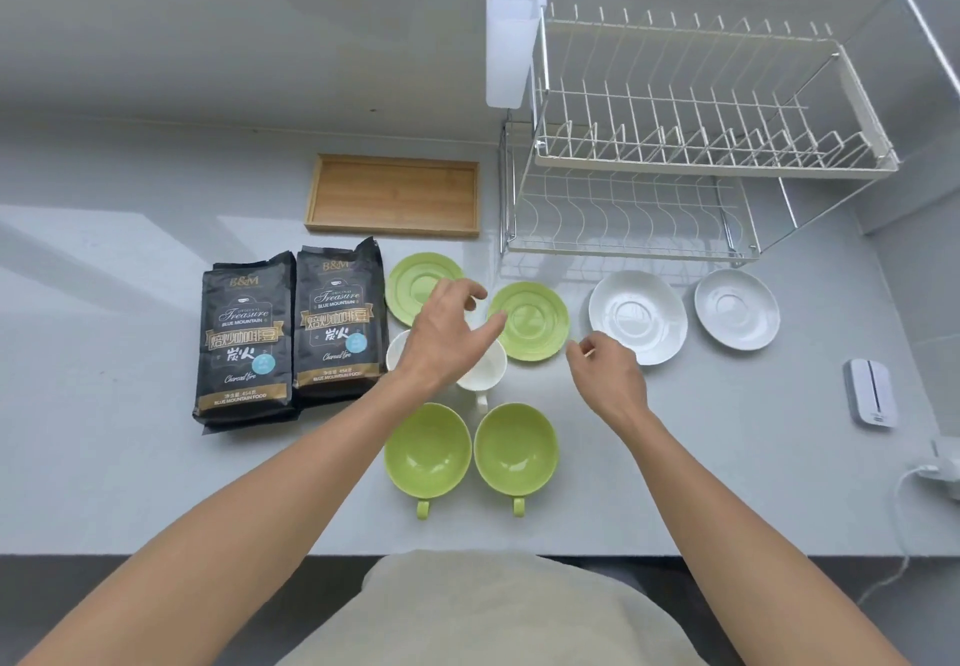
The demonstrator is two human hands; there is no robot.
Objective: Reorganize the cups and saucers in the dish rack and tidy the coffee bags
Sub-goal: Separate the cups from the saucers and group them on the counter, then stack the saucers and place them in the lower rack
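Observation:
Two green saucers [540, 325] [413, 283] and two white saucers [638, 317] [737, 309] lie in a row on the counter before the two-tier wire dish rack [675, 166], which holds no dishes. Two green cups [428, 449] [516, 447] stand nearer me. White cups [485, 369] sit behind them, largely hidden under my left hand [447, 335], which hovers with fingers spread and holds nothing. My right hand [605, 371] hovers between the green and white saucers, fingers loosely curled, holding nothing. Two black coffee bags [247, 343] [340, 322] lie flat at the left.
A wooden tray [392, 195] sits behind the bags, left of the rack. A white cutlery holder [511, 26] hangs on the rack's left end. A small white device [872, 392] and a cable [930, 473] lie at the right. The counter's front edge runs close to my body.

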